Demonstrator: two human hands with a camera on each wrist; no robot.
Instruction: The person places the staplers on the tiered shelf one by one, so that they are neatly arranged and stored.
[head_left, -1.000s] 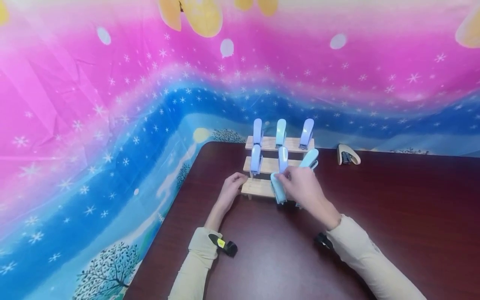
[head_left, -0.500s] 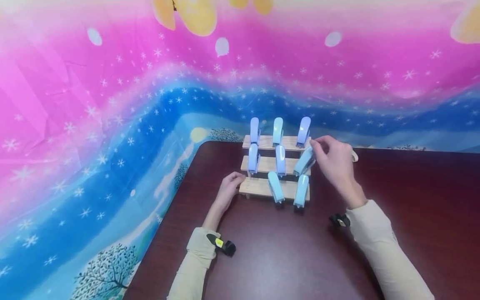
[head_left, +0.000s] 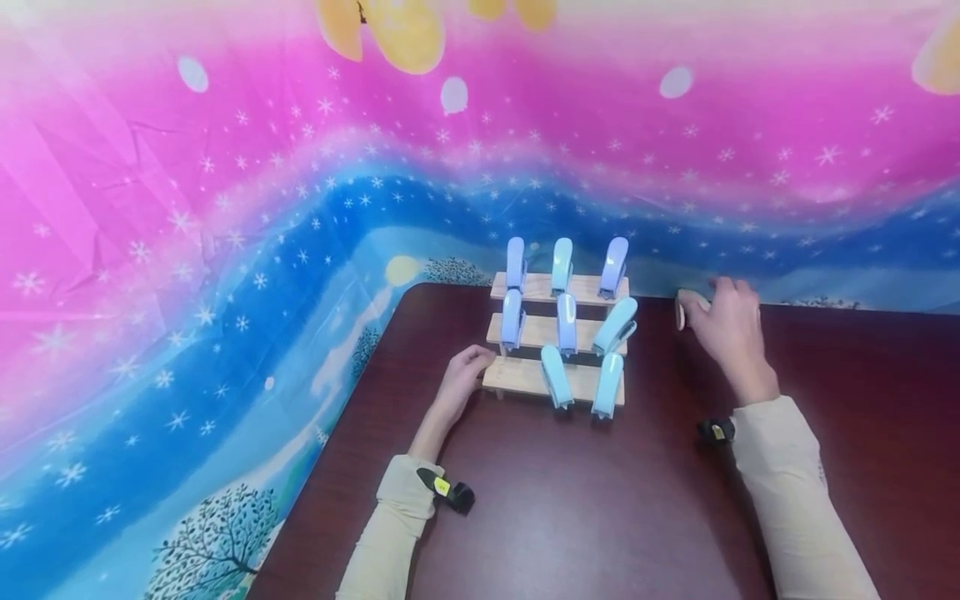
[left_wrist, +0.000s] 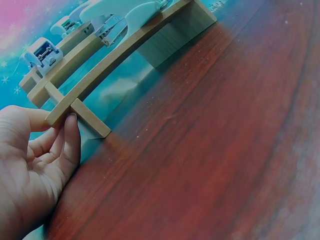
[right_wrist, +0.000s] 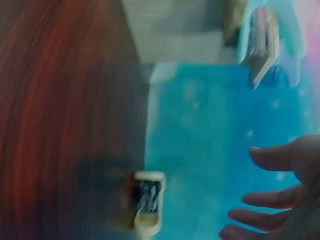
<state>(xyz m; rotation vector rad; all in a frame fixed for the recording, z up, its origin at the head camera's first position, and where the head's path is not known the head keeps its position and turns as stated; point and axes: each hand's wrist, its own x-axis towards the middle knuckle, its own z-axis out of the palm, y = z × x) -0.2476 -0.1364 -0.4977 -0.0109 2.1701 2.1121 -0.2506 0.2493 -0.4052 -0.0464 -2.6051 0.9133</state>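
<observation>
My left hand (head_left: 453, 390) pinches the left end of the lowest shelf of a three-step wooden rack (head_left: 516, 377); the left wrist view shows thumb and fingers around that wood. My right hand (head_left: 737, 337) reaches over a cream stapler (head_left: 681, 312) right of the rack. In the right wrist view its fingers are extended and apart, and the stapler (right_wrist: 161, 197) lies beyond them. Two mint staplers, a tilted one (head_left: 557, 377) and another (head_left: 608, 385), stand on the lowest shelf. The middle shelf bears two lilac staplers (head_left: 566, 321) and a slanted mint one (head_left: 617, 325).
Along the top shelf stand a lilac stapler (head_left: 515, 262), a mint one (head_left: 562, 265) and another lilac one (head_left: 614, 265). The rack rests on a dark red-brown table (head_left: 540, 517). A patterned pink and blue cloth (head_left: 300, 208) hangs behind the table and on its left.
My right hand has gone from the mint stapler on the lowest shelf, past the slanted one on the middle shelf, rightward to the cream stapler. The left hand keeps its place.
</observation>
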